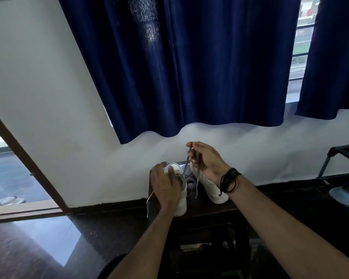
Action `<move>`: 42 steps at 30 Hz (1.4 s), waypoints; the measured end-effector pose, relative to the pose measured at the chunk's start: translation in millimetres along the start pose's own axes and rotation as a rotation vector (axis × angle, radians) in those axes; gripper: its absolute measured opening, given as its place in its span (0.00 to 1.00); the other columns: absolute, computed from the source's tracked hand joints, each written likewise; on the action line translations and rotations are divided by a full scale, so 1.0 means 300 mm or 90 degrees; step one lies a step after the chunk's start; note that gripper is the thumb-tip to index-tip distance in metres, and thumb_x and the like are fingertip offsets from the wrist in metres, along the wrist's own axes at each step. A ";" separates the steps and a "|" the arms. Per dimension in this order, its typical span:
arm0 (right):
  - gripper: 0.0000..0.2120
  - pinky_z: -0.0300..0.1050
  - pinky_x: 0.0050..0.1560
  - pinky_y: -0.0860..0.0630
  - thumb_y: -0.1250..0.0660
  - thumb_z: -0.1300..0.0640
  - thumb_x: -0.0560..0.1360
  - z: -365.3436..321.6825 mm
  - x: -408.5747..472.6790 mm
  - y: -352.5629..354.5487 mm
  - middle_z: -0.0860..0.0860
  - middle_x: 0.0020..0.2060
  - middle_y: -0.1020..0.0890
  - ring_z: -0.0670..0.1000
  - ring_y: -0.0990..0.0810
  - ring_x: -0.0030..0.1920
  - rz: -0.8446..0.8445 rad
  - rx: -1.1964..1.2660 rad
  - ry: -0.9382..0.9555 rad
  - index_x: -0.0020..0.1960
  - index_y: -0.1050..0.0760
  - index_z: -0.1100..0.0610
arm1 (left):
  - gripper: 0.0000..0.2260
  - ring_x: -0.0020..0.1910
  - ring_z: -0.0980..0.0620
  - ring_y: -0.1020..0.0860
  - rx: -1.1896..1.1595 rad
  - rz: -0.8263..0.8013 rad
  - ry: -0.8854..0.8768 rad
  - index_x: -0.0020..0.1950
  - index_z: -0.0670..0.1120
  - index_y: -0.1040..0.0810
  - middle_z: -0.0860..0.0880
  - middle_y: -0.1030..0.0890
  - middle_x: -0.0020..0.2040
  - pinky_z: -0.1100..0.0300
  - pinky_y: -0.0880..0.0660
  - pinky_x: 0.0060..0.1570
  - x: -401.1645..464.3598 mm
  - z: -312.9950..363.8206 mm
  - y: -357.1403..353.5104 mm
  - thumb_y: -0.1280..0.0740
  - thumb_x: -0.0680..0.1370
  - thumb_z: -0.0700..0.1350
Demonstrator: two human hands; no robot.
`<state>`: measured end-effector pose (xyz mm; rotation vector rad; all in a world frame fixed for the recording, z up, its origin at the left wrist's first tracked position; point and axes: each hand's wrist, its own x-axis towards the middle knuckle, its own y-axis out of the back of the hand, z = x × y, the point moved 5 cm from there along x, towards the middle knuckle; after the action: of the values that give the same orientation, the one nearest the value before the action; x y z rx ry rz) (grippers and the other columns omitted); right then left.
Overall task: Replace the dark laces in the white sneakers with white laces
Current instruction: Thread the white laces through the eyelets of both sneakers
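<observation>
Right hand [205,160] pinches dark flat lace [197,179], drawing it upward to unthread; left hand [165,185], fingers spread, steadies left white canvas sneaker [180,202] on dark wooden counter [210,208].

Glossy dark stone floor [54,240] at seven o'clock, mirror-smooth, throwing back daylight. The two white sneakers [214,188] look matt, smooth like leather or a synthetic, on a dark polished wooden stool [208,210]. The dark lace [197,178] pinched in the right hand [207,160] is flat woven cloth. Deep blue curtain [189,63] at twelve o'clock, soft cloth, slightly sheeny. Matt painted wall [38,87] at nine. Black corded wristband [229,181], matt.
</observation>
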<state>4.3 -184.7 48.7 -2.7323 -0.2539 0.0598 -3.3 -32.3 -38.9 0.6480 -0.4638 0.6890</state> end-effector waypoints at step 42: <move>0.12 0.41 0.38 0.22 0.33 0.65 0.71 0.368 0.190 -0.043 0.44 0.31 0.17 0.42 0.21 0.29 0.179 -0.444 0.109 0.32 0.21 0.52 | 0.11 0.35 0.50 0.22 -0.202 -0.272 0.348 0.39 0.44 0.16 0.45 0.18 0.34 0.55 0.21 0.36 0.059 -0.277 0.024 0.34 0.79 0.39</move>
<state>49.5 -120.6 -48.4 -3.4181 0.2052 -0.2275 18.5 36.2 -84.8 0.2248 0.0773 0.3492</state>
